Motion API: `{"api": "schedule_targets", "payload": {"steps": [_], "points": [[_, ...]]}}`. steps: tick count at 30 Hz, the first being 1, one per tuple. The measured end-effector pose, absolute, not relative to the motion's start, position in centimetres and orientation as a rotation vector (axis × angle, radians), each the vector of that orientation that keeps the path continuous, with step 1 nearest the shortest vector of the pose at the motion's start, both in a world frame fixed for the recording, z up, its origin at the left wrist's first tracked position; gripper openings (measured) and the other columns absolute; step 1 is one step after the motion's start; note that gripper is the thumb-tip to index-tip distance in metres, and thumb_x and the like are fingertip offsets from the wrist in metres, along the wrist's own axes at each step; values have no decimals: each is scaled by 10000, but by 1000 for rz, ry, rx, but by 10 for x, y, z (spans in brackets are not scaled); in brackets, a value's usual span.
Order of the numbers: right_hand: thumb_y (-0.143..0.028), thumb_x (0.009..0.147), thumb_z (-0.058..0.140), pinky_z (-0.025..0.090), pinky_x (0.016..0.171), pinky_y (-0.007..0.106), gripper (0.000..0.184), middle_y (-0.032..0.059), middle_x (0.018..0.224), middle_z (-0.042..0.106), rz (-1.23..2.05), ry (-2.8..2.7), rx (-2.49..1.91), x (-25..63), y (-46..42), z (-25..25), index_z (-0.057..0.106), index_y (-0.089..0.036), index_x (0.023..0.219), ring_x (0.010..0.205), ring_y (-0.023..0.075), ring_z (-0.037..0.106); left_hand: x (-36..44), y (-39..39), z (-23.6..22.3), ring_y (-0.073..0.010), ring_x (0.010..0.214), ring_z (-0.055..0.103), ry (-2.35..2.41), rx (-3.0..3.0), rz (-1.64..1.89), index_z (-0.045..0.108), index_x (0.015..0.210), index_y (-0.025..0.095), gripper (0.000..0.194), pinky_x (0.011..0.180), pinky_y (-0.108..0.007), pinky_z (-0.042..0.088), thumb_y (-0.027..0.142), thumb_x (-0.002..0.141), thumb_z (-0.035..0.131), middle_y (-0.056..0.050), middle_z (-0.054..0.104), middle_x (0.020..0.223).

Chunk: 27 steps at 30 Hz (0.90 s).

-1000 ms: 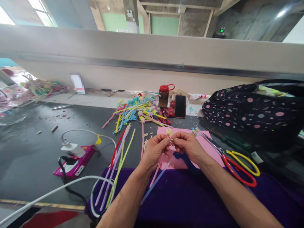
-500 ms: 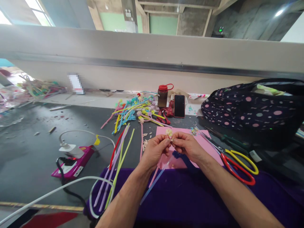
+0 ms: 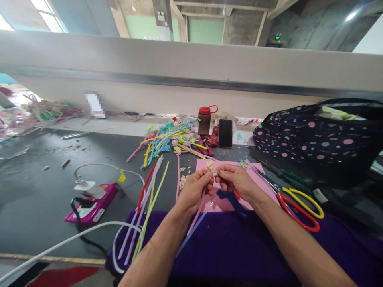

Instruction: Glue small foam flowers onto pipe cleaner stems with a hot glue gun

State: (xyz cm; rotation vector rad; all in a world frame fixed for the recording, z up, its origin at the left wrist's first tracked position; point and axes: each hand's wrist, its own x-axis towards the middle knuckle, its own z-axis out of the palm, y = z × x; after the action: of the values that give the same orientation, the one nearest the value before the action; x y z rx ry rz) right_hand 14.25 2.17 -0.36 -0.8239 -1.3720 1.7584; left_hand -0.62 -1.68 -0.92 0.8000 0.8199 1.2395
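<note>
My left hand (image 3: 195, 186) is closed in a pinch around a small craft flower with a pale yellow head (image 3: 210, 164) and a long pink stem (image 3: 196, 217) that hangs below the fingers. Facing it, my right hand (image 3: 237, 182) pinches a small cream-coloured piece (image 3: 216, 173) against the flower, just under its head. Both sets of fingertips nearly meet over a pink sheet (image 3: 263, 187). Beneath the hands lie a dark blue band (image 3: 236, 202) and a translucent pale stick (image 3: 194, 230). Cream scraps (image 3: 183, 181) lie left of the sheet.
Scissors (image 3: 299, 207) with red and yellow handles lie at right, near a dotted dark bag (image 3: 299, 133). Behind stand a red-capped bottle (image 3: 204, 122) and a phone (image 3: 225, 133). Colourful stems (image 3: 163, 139) are heaped at centre-left; a purple power strip (image 3: 104, 201) with cables lies left.
My right fingers have shifted slightly at the flower's base, and the cream piece shows more clearly between them. A bit of red now shows under my right hand.
</note>
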Motion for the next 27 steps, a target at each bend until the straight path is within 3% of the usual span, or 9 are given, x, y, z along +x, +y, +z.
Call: {"api": "schedule_targets", "payload": {"steps": [8,14,27], "points": [[-318,765,568,272,345,155,175,-12,667,592,1643,-1374,-871,139,20,-5,613,-157,818,410,46,476,-8,-15,-9,-35,440,418,836,744,1253,554,679,126,225,420,-162,368,318,690,671,34,503,569],[-225,716,596,275,370,162,69,-42,564,546,1553,-1440,-904,136,15,-4,575,-162,699,415,52,446,-7,-16,-10,-37,439,427,882,820,1272,557,680,125,219,413,-163,367,313,689,670,27,529,592],[-229,699,600,259,361,163,84,-36,566,548,1625,-1306,-903,137,19,-10,562,-157,677,390,46,439,-9,-16,-7,-44,462,462,917,786,1293,561,693,121,200,420,-159,362,289,695,670,11,567,624]]}}
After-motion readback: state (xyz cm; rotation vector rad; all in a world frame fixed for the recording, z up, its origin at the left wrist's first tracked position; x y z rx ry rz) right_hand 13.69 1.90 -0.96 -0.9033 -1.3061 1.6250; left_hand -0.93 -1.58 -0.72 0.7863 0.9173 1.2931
